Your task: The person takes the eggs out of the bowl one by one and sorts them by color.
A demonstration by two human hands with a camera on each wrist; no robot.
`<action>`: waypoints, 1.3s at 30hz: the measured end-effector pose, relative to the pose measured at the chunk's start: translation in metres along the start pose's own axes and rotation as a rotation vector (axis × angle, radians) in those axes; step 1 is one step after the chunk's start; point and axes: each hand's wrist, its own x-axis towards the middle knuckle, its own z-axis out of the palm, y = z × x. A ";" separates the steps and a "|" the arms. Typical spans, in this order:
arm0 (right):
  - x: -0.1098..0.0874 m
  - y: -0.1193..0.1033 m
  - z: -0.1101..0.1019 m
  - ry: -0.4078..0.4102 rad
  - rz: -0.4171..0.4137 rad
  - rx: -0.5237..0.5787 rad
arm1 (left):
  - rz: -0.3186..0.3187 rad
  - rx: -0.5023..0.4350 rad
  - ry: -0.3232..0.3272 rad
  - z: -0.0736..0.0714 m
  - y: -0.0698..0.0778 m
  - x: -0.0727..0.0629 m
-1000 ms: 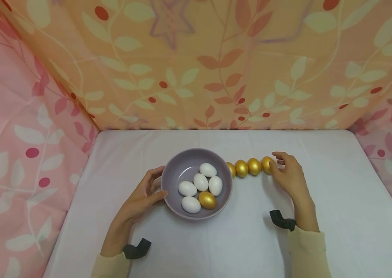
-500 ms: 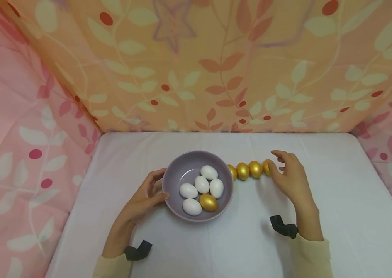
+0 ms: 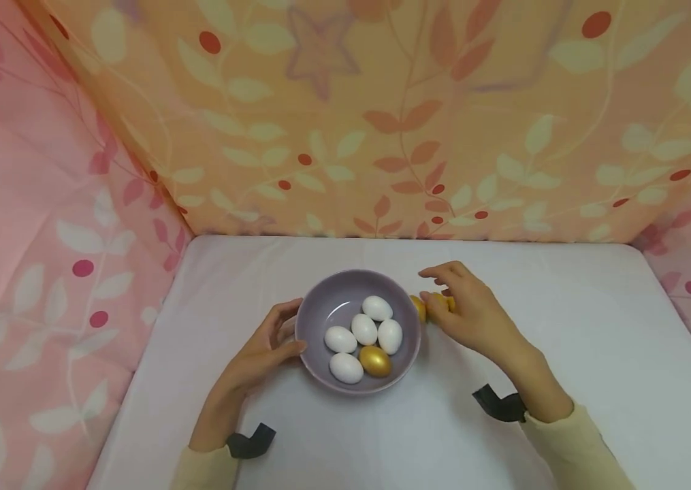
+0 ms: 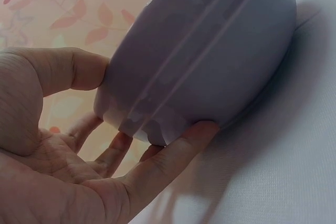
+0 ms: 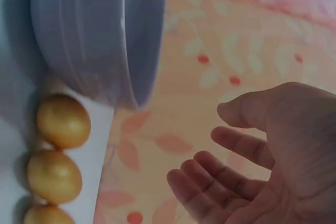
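Note:
A purple-grey bowl (image 3: 320,292) stands on the white table, with several white eggs (image 3: 364,329) and one golden egg (image 3: 375,361) inside it. My left hand (image 3: 264,347) grips its left side, the thumb at the rim and fingers against the outer wall; the left wrist view shows these fingers (image 4: 173,163) on the bowl. More golden eggs (image 5: 55,176) lie in a row beside the bowl's right side. Over that row hovers my right hand (image 3: 474,309), fingers loosely bent, hiding part of the row in the head view. Nothing is between its fingers in the right wrist view.
Patterned cloth walls enclose the table (image 3: 419,435): an orange cloth (image 3: 345,136) at the back and pink cloth (image 3: 39,204) on the left, with more on the right. A dark wrist mount (image 3: 498,405) sits on each forearm.
My right hand has moved left from the far end of the golden egg row to above the eggs nearer the bowl. The left hand stays on the bowl; the head view shifts slightly.

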 end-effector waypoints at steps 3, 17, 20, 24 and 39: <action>0.003 -0.014 0.008 -0.069 -0.058 -0.005 | -0.013 0.012 -0.003 0.001 -0.001 -0.001; 0.022 -0.051 0.042 -0.424 -0.195 -0.131 | -0.011 0.026 0.008 0.000 0.005 -0.002; 0.023 -0.052 0.047 -0.483 -0.220 -0.172 | -0.006 0.038 0.013 0.001 0.007 -0.001; 0.024 -0.054 0.056 -0.546 -0.257 -0.151 | -0.014 0.047 0.018 0.002 0.006 -0.001; 0.024 -0.064 0.070 -0.717 -0.267 -0.239 | -0.027 0.042 0.026 0.002 0.005 0.000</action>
